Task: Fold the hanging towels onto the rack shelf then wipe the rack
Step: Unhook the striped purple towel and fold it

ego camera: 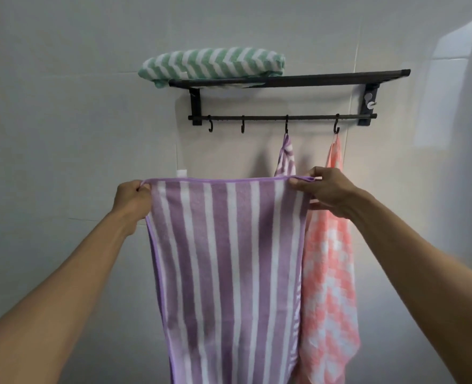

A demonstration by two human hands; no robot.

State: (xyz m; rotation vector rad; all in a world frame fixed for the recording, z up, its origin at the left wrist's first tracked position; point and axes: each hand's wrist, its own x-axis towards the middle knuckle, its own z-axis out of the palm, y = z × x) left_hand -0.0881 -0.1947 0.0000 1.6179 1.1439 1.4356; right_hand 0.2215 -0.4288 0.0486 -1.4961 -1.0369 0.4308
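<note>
Left to right: green chevron towel [212, 63] already folded, sitting on the left end of the rack shelf [326, 78], overhanging the end a bit. One down.

Left hand [131, 199] pinches the top-left corner of the purple striped towel [226, 267]; right hand [322, 191] pinches the top-right corner. Both hands closed on the hem, towel stretched flat between them, held in front of and below the hook bar [257, 117], rest hanging down out of view. Looks like pre-fold: spread open, no fold made yet.

Two left hooks bare. Third hook carries a second purple striped cloth [286, 156], mostly hidden behind the held one. Fourth hook carries the pink checked towel [332, 273], hanging full length.

Status, my read: one of four shelved, one in hand, two on hooks. Wipe not started; no wiping cloth identifiable.
</note>
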